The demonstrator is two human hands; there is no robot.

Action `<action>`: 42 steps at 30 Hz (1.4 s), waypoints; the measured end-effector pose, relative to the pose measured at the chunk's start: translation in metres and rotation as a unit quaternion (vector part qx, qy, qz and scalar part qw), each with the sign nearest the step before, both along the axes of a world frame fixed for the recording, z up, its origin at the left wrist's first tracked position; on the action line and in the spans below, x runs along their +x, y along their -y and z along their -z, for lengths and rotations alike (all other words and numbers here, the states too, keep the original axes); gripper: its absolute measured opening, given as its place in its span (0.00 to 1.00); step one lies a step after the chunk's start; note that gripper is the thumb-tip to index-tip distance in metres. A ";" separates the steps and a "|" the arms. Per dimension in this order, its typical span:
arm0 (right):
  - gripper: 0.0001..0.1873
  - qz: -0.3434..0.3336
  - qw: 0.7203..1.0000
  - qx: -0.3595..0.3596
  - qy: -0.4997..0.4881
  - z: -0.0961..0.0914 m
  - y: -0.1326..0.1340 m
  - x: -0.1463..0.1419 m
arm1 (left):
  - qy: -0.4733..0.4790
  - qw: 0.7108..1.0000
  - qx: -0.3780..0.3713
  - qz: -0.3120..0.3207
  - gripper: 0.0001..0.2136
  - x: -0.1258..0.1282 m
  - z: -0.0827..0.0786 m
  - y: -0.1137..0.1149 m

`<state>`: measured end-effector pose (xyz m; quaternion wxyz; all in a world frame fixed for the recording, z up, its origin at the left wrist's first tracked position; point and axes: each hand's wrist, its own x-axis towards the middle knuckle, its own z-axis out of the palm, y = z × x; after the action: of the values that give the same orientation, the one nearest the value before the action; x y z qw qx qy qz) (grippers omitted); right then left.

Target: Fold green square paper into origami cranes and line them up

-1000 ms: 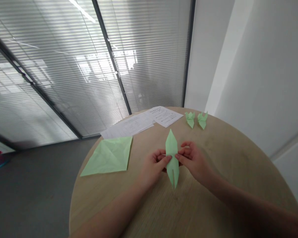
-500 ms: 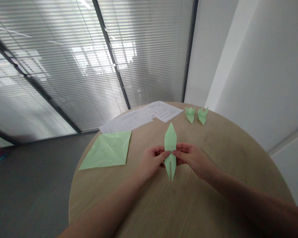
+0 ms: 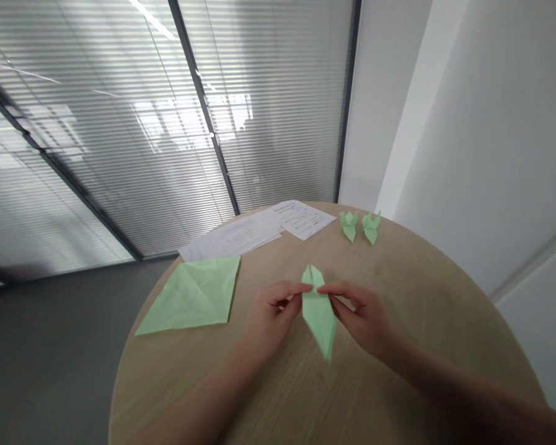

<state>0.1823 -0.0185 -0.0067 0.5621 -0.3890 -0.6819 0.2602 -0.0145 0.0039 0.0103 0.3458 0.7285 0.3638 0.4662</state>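
I hold a pale green folded paper piece (image 3: 319,312) above the round wooden table (image 3: 398,371). It is a narrow pointed shape with its long tip toward me. My left hand (image 3: 273,312) pinches its left side near the top. My right hand (image 3: 361,315) pinches the right side at the same height. Both hands are closed on the paper. The piece's far end looks shorter and folded over between my fingertips.
A flat creased green paper square (image 3: 189,298) lies on the table's left. White printed sheets (image 3: 259,228) lie at the far edge. Two small green folded figures (image 3: 359,227) stand at the far right. Glass walls with blinds and a grey floor lie beyond.
The long upper point of the folded piece has come down, so it looks shorter at the far end. My fingertips have shifted up to its top edges. The view has shifted slightly.
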 end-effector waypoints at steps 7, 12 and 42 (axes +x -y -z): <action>0.10 -0.004 0.998 -0.057 -0.016 -0.003 0.002 0.000 | -0.019 0.999 0.015 -0.025 0.11 0.000 -0.005 0.007; 0.10 -0.009 0.984 -0.144 -0.102 0.006 -0.003 -0.008 | -0.022 0.999 -0.007 -0.033 0.04 0.003 -0.002 0.008; 0.18 -0.136 0.943 -0.300 -0.039 0.009 0.005 -0.016 | 0.055 0.992 -0.095 -0.055 0.06 0.007 -0.005 0.007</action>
<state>0.1662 -0.0239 -0.0159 0.4047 -0.4333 -0.5959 0.5417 -0.0079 -0.0030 0.0150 0.4065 0.6448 0.4263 0.4871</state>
